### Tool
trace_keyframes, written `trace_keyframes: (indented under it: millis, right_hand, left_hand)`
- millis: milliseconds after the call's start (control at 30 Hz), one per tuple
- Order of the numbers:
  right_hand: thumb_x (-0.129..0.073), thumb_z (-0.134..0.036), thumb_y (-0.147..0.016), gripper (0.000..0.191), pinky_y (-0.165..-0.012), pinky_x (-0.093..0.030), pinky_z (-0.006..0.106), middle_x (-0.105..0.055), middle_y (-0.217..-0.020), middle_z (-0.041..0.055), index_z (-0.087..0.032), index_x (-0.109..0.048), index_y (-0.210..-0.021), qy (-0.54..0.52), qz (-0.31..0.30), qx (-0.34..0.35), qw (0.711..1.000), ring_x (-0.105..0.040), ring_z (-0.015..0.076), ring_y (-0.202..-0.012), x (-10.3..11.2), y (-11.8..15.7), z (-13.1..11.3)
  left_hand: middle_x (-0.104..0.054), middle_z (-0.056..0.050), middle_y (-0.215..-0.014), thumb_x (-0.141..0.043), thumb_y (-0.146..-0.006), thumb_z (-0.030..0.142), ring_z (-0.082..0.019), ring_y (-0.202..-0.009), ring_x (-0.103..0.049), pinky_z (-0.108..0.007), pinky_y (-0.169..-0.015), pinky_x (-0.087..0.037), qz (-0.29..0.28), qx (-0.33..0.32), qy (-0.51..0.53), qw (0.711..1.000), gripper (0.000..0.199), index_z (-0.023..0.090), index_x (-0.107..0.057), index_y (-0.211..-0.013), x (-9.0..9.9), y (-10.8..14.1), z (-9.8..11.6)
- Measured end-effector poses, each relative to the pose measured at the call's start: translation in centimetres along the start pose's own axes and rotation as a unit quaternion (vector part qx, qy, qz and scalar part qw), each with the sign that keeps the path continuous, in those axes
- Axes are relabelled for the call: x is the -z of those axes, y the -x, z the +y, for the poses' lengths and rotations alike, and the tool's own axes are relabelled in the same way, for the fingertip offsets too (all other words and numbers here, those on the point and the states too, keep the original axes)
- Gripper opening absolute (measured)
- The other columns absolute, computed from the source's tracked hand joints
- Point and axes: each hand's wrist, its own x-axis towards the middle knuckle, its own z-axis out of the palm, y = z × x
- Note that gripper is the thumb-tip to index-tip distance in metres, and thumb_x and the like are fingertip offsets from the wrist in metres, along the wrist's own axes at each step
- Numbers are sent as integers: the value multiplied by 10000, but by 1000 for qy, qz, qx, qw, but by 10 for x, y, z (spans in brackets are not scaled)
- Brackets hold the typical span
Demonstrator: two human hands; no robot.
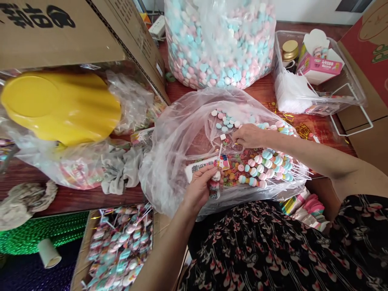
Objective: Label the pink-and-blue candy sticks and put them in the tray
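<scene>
My left hand is closed around a candy skewer, a clear-wrapped stack of sweets hanging below the fingers with its white stick pointing up. My right hand is pinched above the plastic sheet, just right of the stick's top; a small gold glint shows at the fingertips, too fine to name. Finished-looking marshmallow skewers lie in a pile under my right forearm. Loose marshmallows and ring-shaped gummies are spread on the clear plastic bag. A printed label card lies behind my left hand.
A big bag of marshmallows stands at the back. Right of it is a clear bin with a pink box and jar. Gold ties lie nearby. At left are a yellow tub, cartons and a box of wrapped skewers.
</scene>
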Motion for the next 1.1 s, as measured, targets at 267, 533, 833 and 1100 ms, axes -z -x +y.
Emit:
trace_keyframes:
  millis: [267,533,833,1100]
  right_hand:
    - [-491,-198,-872,217,-628,-342,288,-674,-744,72,-148,-678,-774,-2,224,2,975,-551,160,-690,-5,39,-55]
    - [-648,-245,-797,121,-641,-465,240,-717,-760,15,-151,-717,-830,-529,211,-41,821,-617,116,-686,-12,67,-63]
    - [-783,-268,-630,184,-504,-401,203,-669,-613,-13,-130,-703,-721,-748,60,-120,650,-533,76,-521,-28,74,-73]
    - [-711,-252,-768,110,-553,-410,236,-606,-649,-20,-171,-674,-704,-672,265,-134,679,-512,95,-586,-36,93,-98]
  left_hand:
    - [-716,-13,-710,-836,-583,227,-123,-555,-621,-226,-483,-510,-44,-14,110,993,235,140,-698,-754,-52,-10,3]
    - [-688,-32,-603,-864,-542,232,-111,-454,-569,-216,-412,-467,-54,-13,66,996,241,115,-718,-693,-55,0,-1]
    - [-685,-27,-598,-832,-598,248,-82,-468,-555,-184,-450,-436,-61,-32,-21,997,184,126,-767,-720,-45,16,-2]
    - [-700,-10,-632,-844,-631,341,-82,-484,-574,-186,-471,-459,-18,-48,-57,997,240,155,-765,-759,-42,15,-7]
